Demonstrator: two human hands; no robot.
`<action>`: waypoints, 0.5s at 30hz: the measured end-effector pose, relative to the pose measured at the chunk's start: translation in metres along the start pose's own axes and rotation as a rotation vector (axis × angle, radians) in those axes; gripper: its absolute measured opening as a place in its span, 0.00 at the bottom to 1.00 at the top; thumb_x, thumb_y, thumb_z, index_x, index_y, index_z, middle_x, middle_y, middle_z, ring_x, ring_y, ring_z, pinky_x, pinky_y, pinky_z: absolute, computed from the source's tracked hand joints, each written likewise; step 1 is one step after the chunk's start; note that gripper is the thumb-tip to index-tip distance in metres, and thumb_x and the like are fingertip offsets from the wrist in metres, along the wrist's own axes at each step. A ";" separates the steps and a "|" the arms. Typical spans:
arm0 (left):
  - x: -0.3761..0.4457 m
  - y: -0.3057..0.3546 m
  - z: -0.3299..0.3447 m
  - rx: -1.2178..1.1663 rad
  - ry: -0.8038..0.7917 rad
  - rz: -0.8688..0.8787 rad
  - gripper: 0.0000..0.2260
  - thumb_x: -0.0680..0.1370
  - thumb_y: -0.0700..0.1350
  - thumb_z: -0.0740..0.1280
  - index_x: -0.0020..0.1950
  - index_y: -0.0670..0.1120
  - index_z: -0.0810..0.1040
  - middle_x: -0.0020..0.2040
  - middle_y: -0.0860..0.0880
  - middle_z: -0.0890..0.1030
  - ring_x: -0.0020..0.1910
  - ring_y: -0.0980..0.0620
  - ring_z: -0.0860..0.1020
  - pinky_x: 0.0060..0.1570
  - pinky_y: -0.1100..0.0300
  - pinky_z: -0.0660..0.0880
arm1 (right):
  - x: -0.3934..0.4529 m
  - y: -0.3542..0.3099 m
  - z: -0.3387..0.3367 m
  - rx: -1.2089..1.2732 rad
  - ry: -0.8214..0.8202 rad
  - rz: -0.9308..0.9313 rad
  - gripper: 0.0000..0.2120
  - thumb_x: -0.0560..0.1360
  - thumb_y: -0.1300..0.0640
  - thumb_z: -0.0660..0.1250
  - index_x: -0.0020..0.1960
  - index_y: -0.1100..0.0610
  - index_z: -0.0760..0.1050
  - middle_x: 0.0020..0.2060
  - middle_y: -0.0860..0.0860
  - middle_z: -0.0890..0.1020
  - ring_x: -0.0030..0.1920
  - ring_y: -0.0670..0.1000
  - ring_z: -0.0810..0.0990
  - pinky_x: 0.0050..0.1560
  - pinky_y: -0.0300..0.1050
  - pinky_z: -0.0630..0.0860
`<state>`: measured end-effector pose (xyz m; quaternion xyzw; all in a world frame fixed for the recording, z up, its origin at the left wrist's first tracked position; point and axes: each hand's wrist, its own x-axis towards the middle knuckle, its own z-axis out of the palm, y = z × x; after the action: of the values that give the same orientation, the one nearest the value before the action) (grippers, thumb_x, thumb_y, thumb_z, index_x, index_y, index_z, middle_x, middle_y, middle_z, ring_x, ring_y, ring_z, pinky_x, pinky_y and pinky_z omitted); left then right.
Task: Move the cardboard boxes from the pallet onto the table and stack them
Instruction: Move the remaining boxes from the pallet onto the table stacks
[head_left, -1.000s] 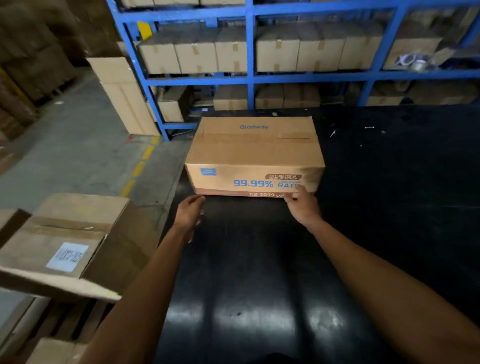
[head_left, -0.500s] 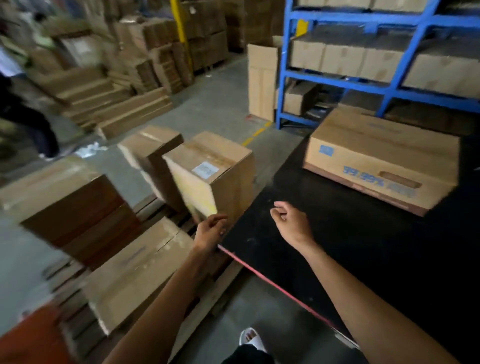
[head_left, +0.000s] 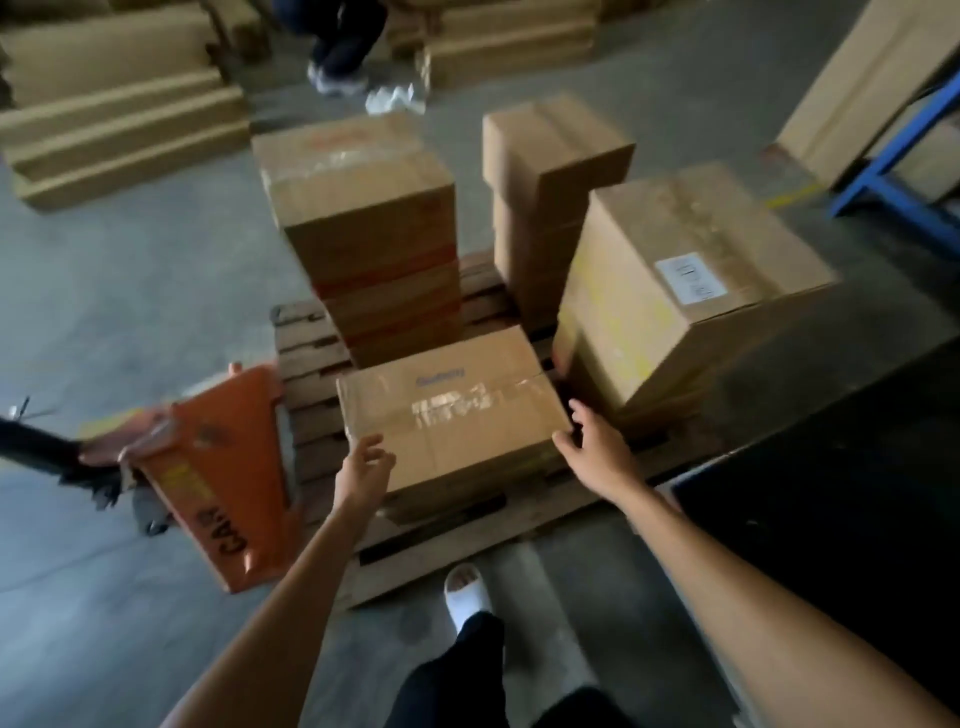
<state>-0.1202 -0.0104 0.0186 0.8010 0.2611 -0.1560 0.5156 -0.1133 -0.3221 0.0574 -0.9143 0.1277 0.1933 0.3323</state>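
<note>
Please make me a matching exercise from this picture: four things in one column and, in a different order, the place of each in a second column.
1. low flat cardboard box with clear tape
2. orange metal pallet jack
3. tall cardboard box with white label
4. white slipper

a. floor, before the wooden pallet
b. between left hand and right hand
c. left of the pallet
d. pallet's right side

Pairs: 1-b, 2-c, 3-d, 4-a

A low box (head_left: 447, 415) lay at the pallet's (head_left: 311, 364) near edge. Taller stacks (head_left: 374, 244) stood behind it, a pallet jack (head_left: 218, 483) to the left.
</note>
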 end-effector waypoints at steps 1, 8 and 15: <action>0.020 -0.011 -0.008 0.016 -0.001 -0.037 0.19 0.78 0.45 0.68 0.69 0.47 0.74 0.58 0.46 0.80 0.54 0.46 0.79 0.56 0.51 0.77 | 0.017 -0.006 0.009 -0.017 -0.021 0.016 0.30 0.81 0.46 0.62 0.79 0.51 0.56 0.75 0.50 0.67 0.72 0.54 0.69 0.67 0.50 0.69; 0.122 -0.047 -0.014 0.109 0.015 -0.196 0.17 0.75 0.46 0.71 0.63 0.49 0.74 0.54 0.51 0.82 0.52 0.48 0.81 0.56 0.50 0.78 | 0.130 -0.004 0.055 -0.084 -0.147 0.163 0.37 0.81 0.45 0.62 0.81 0.52 0.46 0.80 0.51 0.55 0.78 0.56 0.58 0.75 0.54 0.61; 0.214 -0.123 0.014 0.064 0.017 -0.388 0.40 0.62 0.60 0.77 0.68 0.46 0.68 0.59 0.43 0.82 0.54 0.42 0.82 0.55 0.41 0.80 | 0.238 0.038 0.094 -0.018 -0.119 0.364 0.41 0.79 0.44 0.65 0.81 0.53 0.44 0.81 0.54 0.48 0.80 0.57 0.50 0.77 0.56 0.56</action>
<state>-0.0163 0.0725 -0.1901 0.7531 0.4097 -0.2537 0.4479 0.0597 -0.3136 -0.1343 -0.8660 0.2692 0.3051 0.2908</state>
